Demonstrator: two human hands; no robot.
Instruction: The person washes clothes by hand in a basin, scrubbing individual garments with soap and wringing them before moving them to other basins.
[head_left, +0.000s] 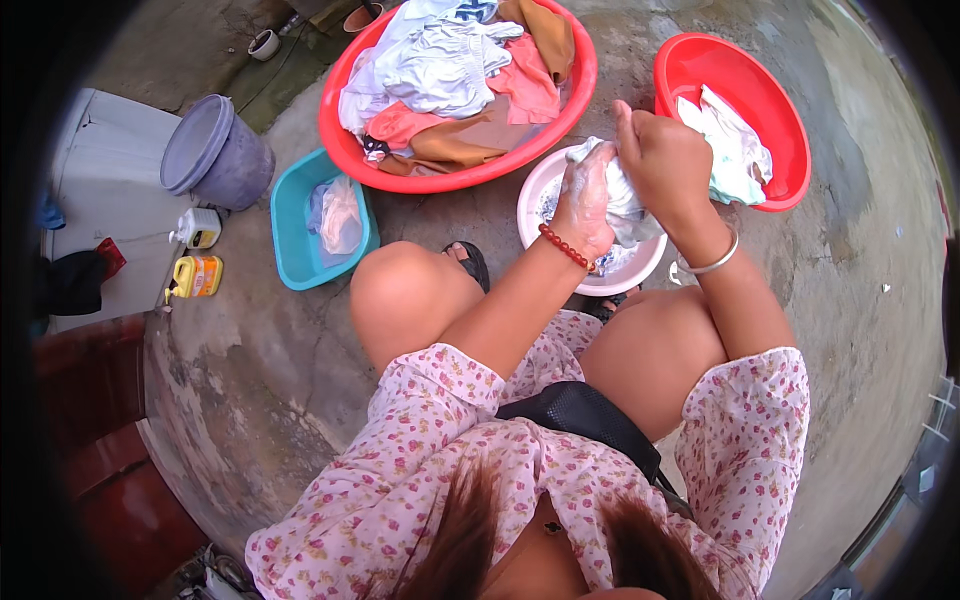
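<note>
Both of my hands are on a wet, whitish cloth (624, 196) above a pale pink basin (528, 196). My left hand (586, 196), with suds on it and red beads at the wrist, grips the cloth from the left side. Closed like a fist, my right hand (666, 161) holds the cloth's right part; a silvery bangle is on that wrist. Suds and a patterned bottom show inside the basin. Behind it stands a large red tub (457, 180) heaped with white, coral and brown clothes. A smaller red basin (787, 135) at the right holds white and pale green clothes.
A teal basin (289, 240) with a pale pink and a bluish item stands left of my knee. Farther left are a grey-purple bucket (238, 169), a white jug (201, 227) and a yellow pump bottle (201, 276). Small pots stand at the top left. The ground is worn concrete.
</note>
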